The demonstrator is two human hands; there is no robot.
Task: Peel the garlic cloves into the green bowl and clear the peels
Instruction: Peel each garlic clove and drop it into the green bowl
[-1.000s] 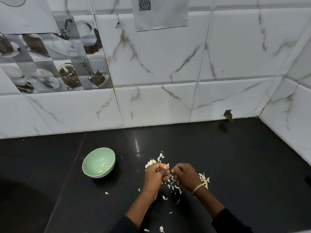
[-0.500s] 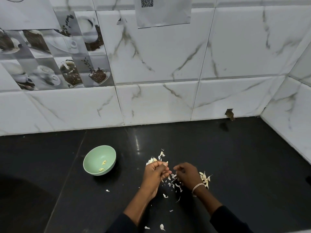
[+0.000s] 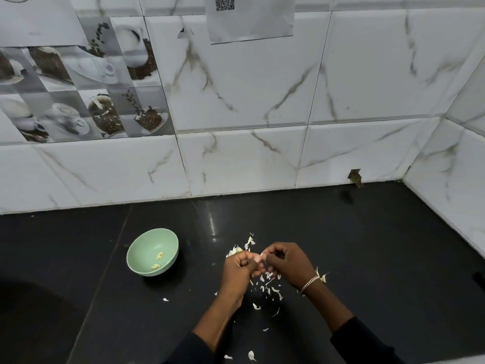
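The green bowl (image 3: 152, 252) sits on the black counter, left of my hands, with two peeled garlic pieces (image 3: 158, 260) inside. My left hand (image 3: 240, 269) and my right hand (image 3: 287, 261) meet above the counter, fingers curled, both pinching a small garlic clove (image 3: 260, 257) between their fingertips. Most of the clove is hidden by the fingers. White peels (image 3: 267, 286) lie scattered under and around my hands. A small heap of unpeeled garlic bits (image 3: 242, 246) lies just behind my left hand, and more (image 3: 322, 276) lies by my right wrist.
The black counter (image 3: 367, 245) runs back to a white marble-tiled wall and a side wall on the right. A chipped hole (image 3: 355, 177) marks the wall base. Stray peels (image 3: 251, 355) lie near the front edge. A dark round area (image 3: 31, 319) is at the left.
My hands drew apart briefly, the right reaching down to the peels, and have come back together at the clove. The view has tilted slightly.
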